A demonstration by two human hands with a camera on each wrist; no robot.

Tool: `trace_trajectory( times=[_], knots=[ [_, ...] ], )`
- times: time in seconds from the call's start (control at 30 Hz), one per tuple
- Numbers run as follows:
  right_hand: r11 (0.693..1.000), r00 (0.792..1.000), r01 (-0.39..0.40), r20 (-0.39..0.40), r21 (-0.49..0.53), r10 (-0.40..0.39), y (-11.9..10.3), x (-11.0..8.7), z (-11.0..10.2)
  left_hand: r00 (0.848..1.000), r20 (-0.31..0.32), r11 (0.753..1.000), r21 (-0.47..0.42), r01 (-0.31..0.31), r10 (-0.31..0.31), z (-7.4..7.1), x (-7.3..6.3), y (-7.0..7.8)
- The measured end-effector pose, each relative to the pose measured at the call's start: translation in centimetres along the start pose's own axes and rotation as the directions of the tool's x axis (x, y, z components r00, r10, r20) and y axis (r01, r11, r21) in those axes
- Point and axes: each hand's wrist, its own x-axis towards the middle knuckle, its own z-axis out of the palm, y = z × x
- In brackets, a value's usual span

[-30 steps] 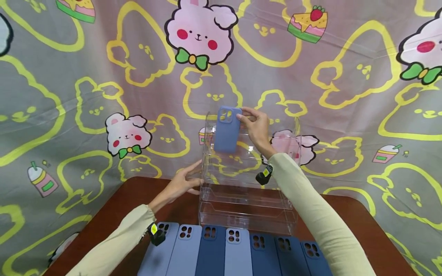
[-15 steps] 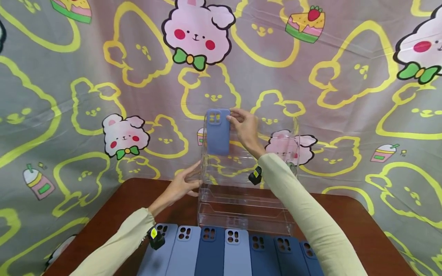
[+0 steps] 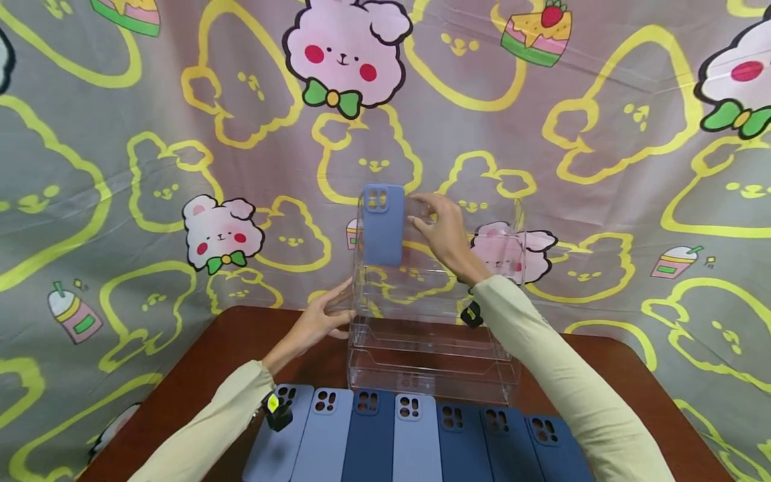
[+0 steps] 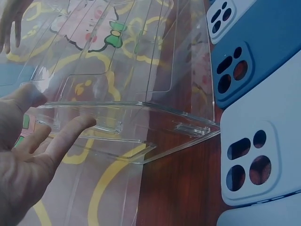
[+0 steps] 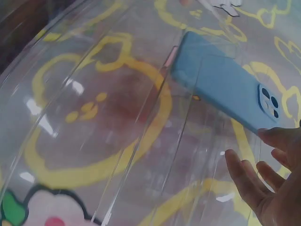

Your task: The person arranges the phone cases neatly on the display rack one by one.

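A blue phone case [image 3: 383, 227] stands upright in the top left of a clear stepped display rack [image 3: 434, 341]. My right hand [image 3: 444, 227] is just right of the case, thumb and fingers spread apart with nothing between them. In the right wrist view the case [image 5: 216, 77] leans in the clear tier, and the fingers [image 5: 241, 176] are near its camera end. My left hand [image 3: 316, 320] rests against the rack's left side with its fingers extended. The left wrist view shows this hand [image 4: 37, 146] with fingertips right at the clear side panel.
Several phone cases in light and dark blue, among them a pale one [image 3: 415, 442], lie in a row on the brown table [image 3: 253, 335] in front of the rack. A patterned curtain [image 3: 120, 221] hangs close behind.
My right hand moved the blue phone case left on the top tier and let it go. The fingers have now come away to its right. The left hand has stayed at the rack's side.
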Motion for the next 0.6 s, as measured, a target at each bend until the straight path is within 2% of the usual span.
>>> trace_trajectory(
  times=[0.17,0.33,0.47,0.6],
  knots=[
    [1.000,0.999,0.007,0.052,-0.022,-0.006,0.7,-0.9,-1.3,1.000,0.011,1.000,-0.003,-0.002,0.002,-0.1,-0.1,-0.1],
    [0.999,0.998,-0.015,0.069,0.049,0.011,1.1,-1.4,-2.8,1.000,-0.004,1.000,0.012,-0.010,0.010,-0.1,0.0,0.1],
    [0.991,0.991,-0.089,0.107,0.104,0.078,1.3,-2.5,-3.9,1.000,-0.005,1.000,0.018,-0.007,0.007,0.0,0.0,0.0],
    [0.963,0.971,-0.198,0.170,0.184,0.167,1.7,-3.6,-5.1,1.000,-0.003,1.000,0.020,-0.004,0.004,0.0,-0.1,0.0]
  ],
)
